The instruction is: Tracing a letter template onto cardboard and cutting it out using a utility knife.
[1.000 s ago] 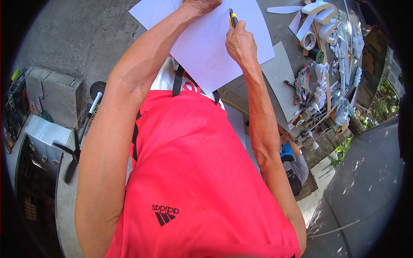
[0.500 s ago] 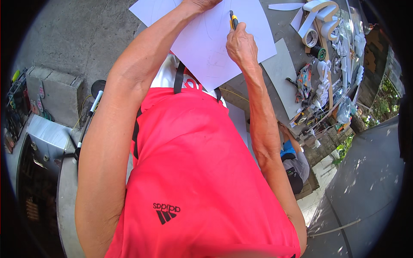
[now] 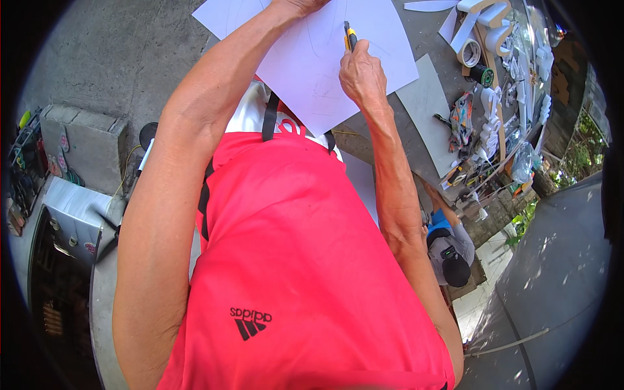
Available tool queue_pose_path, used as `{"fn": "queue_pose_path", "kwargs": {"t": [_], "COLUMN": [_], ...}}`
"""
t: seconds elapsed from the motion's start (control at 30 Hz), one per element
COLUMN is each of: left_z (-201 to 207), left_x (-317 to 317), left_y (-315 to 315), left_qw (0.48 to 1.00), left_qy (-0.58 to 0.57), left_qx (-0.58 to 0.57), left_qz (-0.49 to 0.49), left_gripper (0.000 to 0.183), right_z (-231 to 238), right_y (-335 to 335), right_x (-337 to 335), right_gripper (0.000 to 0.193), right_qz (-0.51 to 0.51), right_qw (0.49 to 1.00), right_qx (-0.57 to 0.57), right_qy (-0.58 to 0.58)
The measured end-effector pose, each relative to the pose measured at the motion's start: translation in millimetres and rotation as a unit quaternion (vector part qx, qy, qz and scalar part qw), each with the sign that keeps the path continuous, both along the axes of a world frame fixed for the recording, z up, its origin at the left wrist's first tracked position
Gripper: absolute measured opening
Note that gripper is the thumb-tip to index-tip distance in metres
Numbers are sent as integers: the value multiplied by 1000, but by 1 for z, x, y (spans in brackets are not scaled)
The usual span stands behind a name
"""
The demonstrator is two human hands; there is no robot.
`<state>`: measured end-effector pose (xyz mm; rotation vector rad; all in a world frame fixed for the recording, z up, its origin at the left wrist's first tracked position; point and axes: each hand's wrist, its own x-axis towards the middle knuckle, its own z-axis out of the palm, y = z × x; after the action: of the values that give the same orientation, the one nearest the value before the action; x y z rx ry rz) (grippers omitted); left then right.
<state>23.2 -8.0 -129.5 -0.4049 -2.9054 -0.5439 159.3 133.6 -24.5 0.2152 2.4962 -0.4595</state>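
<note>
A large white sheet (image 3: pixel 325 84) with faint drawn lines lies in front of me on a grey work surface, one corner pointing toward my body. My right hand (image 3: pixel 363 73) is closed around a yellow-and-black utility knife (image 3: pixel 351 38). The knife's front end points away from me over the sheet; whether it touches cannot be made out. At the top edge of the picture, my left hand (image 3: pixel 304 5) is over the far part of the sheet. Its fingers are mostly cut off by the frame.
A grey-white panel (image 3: pixel 429 114) lies right of the sheet. Beyond it are a tape roll (image 3: pixel 469 53), a green-and-black spool (image 3: pixel 481 75), white cut-out pieces (image 3: pixel 489 123) and scattered tools. Another person (image 3: pixel 450 250) in a dark cap is at the right. A concrete block (image 3: pixel 84 140) stands at left.
My right hand has drawn the knife slightly toward me and a little left. My left hand stays nearly in place. The other person at the right has shifted, showing more of the cap.
</note>
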Motion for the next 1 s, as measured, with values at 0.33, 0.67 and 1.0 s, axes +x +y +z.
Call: {"fn": "queue_pose_path", "kwargs": {"t": [0.33,0.67,1.0], "left_z": [-1,0,-4], "left_x": [0,1,0], "left_y": [1,0,1], "left_qw": [1000,1000,1000], "left_qy": [-5,4,24], "left_qx": [6,-5,3], "left_qz": [-4,-6,0], "left_gripper": [59,58,57], "right_z": [-1,-1,-2], "right_y": [0,-2,-5], "right_x": [6,19,29], "right_gripper": [24,26,24], "right_qz": [-13,-21,-27], "right_qw": [1000,1000,1000], "right_qx": [-8,-9,-13], "right_qy": [-2,1,3]}}
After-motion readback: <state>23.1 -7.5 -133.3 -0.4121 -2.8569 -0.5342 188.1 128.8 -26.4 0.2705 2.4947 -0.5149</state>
